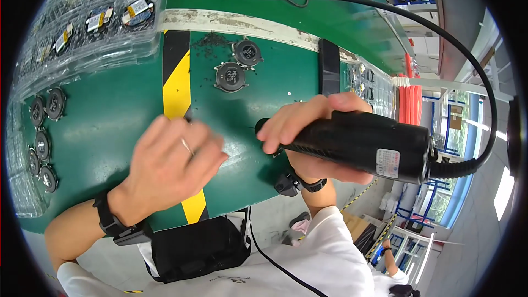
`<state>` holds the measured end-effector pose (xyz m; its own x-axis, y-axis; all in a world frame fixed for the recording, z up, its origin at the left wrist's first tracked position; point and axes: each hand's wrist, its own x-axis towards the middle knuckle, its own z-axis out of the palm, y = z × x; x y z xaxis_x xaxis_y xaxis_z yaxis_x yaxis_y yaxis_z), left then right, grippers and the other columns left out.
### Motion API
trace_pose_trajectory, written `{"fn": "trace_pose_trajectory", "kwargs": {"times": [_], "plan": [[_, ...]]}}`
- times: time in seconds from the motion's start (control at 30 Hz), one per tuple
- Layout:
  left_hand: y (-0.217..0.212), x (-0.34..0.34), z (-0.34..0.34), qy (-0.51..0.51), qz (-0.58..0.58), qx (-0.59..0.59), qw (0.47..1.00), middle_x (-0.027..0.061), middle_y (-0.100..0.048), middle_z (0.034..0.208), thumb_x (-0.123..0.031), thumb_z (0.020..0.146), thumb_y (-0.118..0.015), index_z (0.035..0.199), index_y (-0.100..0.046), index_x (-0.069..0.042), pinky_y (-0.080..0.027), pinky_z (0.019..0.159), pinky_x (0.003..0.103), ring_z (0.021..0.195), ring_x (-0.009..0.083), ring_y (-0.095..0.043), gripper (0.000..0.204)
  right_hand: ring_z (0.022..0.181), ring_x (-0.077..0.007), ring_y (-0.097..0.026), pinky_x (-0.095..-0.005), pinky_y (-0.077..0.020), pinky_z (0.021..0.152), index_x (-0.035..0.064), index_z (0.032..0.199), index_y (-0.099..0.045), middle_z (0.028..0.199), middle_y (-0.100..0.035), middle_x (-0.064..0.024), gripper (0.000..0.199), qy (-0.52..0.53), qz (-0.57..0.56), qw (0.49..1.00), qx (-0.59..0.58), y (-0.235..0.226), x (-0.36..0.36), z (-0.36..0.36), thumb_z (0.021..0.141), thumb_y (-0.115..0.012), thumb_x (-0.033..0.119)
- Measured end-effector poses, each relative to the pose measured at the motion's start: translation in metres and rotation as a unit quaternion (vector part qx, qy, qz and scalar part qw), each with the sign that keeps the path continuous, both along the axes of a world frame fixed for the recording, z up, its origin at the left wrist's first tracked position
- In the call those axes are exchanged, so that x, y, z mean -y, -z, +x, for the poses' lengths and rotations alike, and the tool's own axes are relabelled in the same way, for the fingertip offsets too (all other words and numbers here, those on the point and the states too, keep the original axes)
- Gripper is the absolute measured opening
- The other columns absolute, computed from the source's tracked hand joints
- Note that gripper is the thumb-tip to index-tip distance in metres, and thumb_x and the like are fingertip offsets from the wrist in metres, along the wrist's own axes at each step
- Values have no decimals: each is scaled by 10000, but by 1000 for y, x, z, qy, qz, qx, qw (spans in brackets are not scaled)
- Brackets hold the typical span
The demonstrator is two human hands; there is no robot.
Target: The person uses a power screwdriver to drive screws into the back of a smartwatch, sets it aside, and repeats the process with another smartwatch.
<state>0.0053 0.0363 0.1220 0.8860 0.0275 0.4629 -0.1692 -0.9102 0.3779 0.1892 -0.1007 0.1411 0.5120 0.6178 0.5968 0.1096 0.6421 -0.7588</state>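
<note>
1. The right hand (308, 132) was clenched in a firm grip around a black electric screwdriver (357, 143), held almost level above the green worktop (110, 126), its nose pointing toward the person's left.
2. A thick black cable (473, 71) ran from the tool's rear end, arching up and back across the far part of the worktop.
3. The left hand (170, 159) hovered low over the worktop just beside the tool's nose, fingers loosely curled and blurred; its grip looked released, though whether something small sat under the fingers could not be told.
4. A yellow and black striped tape band (177, 85) ran across the worktop and passed beneath the left hand.
5. Two round dark metal parts (231, 76) lay side by side beyond the hands, well apart from both.
6. More round parts (43, 132) lay in a row near the left edge of the worktop.
7. Clear plastic trays (93, 19) holding small components sat at the far left.
8. Both wrists wore dark bands, and a black pouch (198, 247) hung at the person's front.
</note>
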Motion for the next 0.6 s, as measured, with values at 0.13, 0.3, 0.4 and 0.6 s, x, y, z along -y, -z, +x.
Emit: {"fn": "trace_pose_trajectory", "kwargs": {"times": [0.13,0.3,0.4,0.6], "plan": [[13,9,-10,-69,-30,-73,994,74,-560,998,-90,747,-734,970,-654,-46,-535,689,344,886,234,-612,240,427,-259,-545,-407,-514,409,-19,1286,-435,678,-582,-151,1047,-46,42,998,-24,0,2,0,813,-418,915],[30,3,-13,120,-94,-85,985,75,-582,1063,-77,719,-725,994,-671,-46,-556,763,363,951,245,-616,282,393,-199,-520,-357,-484,362,75,1378,-396,662,-533,-78,964,2,-7,1000,-21,3,1,-1,867,-361,892],[36,-1,-9,117,-97,-40,988,83,-590,1129,-71,723,-726,1025,-678,-42,-559,824,363,1009,246,-618,307,393,-187,-518,-345,-478,361,75,1386,-397,658,-524,-73,950,11,5,1000,-25,5,2,-3,884,-350,879],[39,2,-3,30,-57,-12,998,94,-581,1330,-74,738,-730,1097,-693,-46,-524,994,385,1180,252,-600,362,407,-187,-527,-330,-476,365,67,1393,-401,679,-530,-73,926,0,-4,1000,4,12,4,-1,907,-352,854]]}}
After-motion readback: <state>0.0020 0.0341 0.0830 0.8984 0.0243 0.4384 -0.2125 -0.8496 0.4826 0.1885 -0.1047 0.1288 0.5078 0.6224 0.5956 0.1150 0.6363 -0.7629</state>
